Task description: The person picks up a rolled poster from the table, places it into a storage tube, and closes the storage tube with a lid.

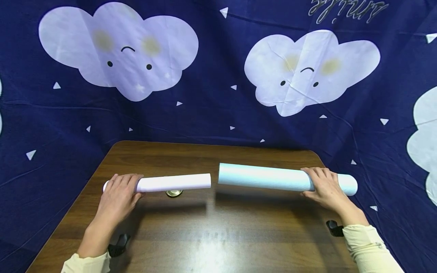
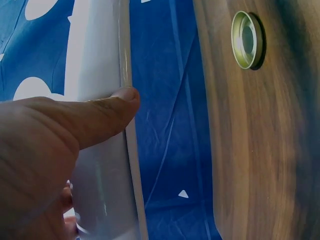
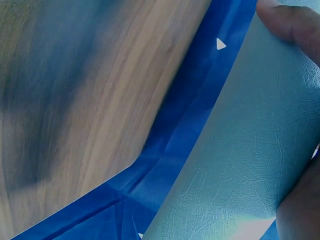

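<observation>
My left hand (image 1: pixel 117 197) grips a slim white roll (image 1: pixel 177 182) near its left end and holds it above the table. In the left wrist view, the thumb lies across the white roll (image 2: pixel 97 175), where a lengthwise edge of the rolled sheet shows. Over on the right, a thicker light blue roll (image 1: pixel 263 177) is held near its right end by my right hand (image 1: pixel 324 189). The blue roll (image 3: pixel 235 135) has a finely creased surface in the right wrist view. A small gap separates the inner ends of the two rolls, both roughly level.
A small round gold metal piece with a raised rim (image 1: pixel 174 193) lies on the wooden table (image 1: pixel 211 227), partly behind the white roll. A dark blue cloth (image 1: pixel 211 76) with white clouds and triangles hangs behind the table.
</observation>
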### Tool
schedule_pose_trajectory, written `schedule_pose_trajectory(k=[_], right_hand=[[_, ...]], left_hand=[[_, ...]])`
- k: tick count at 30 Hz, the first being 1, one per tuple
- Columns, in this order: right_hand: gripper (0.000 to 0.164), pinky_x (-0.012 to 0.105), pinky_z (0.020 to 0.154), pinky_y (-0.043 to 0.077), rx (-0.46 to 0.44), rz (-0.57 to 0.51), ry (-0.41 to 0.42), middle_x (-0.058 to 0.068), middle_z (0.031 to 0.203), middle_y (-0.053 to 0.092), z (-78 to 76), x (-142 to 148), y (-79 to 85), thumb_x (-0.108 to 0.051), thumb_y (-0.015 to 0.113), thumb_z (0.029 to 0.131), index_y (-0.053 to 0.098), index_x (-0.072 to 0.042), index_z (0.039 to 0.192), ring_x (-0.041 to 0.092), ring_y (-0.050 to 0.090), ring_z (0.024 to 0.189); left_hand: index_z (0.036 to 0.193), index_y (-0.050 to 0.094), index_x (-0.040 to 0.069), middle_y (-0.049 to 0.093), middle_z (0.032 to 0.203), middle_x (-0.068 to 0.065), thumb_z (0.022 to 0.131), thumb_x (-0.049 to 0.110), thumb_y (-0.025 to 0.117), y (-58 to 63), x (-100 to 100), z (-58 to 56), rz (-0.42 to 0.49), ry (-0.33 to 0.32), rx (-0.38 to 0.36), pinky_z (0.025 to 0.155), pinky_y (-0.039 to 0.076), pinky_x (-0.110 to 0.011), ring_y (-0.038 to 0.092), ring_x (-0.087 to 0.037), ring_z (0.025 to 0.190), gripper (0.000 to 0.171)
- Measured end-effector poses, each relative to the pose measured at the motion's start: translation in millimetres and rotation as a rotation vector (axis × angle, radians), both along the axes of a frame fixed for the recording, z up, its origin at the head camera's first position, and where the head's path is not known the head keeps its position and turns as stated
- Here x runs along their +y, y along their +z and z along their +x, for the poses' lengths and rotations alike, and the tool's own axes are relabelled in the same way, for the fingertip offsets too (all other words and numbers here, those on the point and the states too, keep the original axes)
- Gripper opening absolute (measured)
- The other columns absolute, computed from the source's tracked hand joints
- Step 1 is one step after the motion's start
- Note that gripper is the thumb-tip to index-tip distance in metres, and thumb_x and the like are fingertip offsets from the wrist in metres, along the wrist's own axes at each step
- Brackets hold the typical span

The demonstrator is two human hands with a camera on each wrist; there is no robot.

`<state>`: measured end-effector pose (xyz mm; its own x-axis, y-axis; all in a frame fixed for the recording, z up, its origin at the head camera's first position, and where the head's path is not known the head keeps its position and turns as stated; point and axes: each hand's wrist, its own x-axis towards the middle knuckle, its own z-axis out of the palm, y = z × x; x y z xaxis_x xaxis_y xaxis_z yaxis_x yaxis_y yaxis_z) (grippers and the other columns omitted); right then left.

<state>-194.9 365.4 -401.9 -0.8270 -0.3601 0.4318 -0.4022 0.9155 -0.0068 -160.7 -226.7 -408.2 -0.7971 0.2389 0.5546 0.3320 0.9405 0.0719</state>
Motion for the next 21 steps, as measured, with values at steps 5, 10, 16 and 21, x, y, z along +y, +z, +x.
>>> schedule_pose_trajectory(k=[5, 10, 16, 21], right_hand=[[0.078, 0.056, 0.082, 0.031, 0.003, 0.002, 0.005, 0.016, 0.107, 0.058, 1.6, 0, 1.0, -0.025, 0.087, 0.056, 0.050, -0.010, 0.123, 0.040, 0.047, 0.100], [0.079, 0.056, 0.082, 0.031, 0.003, 0.001, 0.007, 0.015, 0.107, 0.058, 2.4, 1, 1.0, -0.026, 0.087, 0.055, 0.050, -0.010, 0.123, 0.039, 0.048, 0.100], [0.079, 0.056, 0.081, 0.031, 0.007, 0.000, 0.010, 0.016, 0.106, 0.058, 2.8, 0, 1.4, -0.026, 0.087, 0.054, 0.050, -0.010, 0.123, 0.039, 0.048, 0.100], [0.079, 0.056, 0.082, 0.031, 0.001, -0.001, 0.006, 0.016, 0.107, 0.058, 3.2, -1, 2.5, -0.026, 0.087, 0.055, 0.050, -0.011, 0.123, 0.039, 0.048, 0.101]], left_hand=[[0.110, 0.058, 0.002, 0.065, 0.105, -0.022, 0.062, 0.007, 0.083, 3.5, 1, -3.1, 0.000, 0.001, -0.010, 0.098, 0.037, -0.060, 0.058, -0.041, 0.103, 0.055], [0.111, 0.058, 0.002, 0.064, 0.106, -0.022, 0.063, 0.008, 0.083, 4.7, 1, -5.2, 0.005, 0.007, -0.028, 0.099, 0.036, -0.061, 0.057, -0.041, 0.104, 0.055], [0.111, 0.058, 0.002, 0.064, 0.105, -0.023, 0.063, 0.007, 0.082, 6.0, 2, -9.1, 0.005, -0.005, -0.009, 0.098, 0.037, -0.061, 0.057, -0.042, 0.102, 0.053], [0.111, 0.057, 0.002, 0.064, 0.105, -0.023, 0.064, 0.007, 0.082, 7.3, 3, -12.7, -0.002, -0.015, -0.003, 0.098, 0.036, -0.061, 0.057, -0.042, 0.102, 0.053]])
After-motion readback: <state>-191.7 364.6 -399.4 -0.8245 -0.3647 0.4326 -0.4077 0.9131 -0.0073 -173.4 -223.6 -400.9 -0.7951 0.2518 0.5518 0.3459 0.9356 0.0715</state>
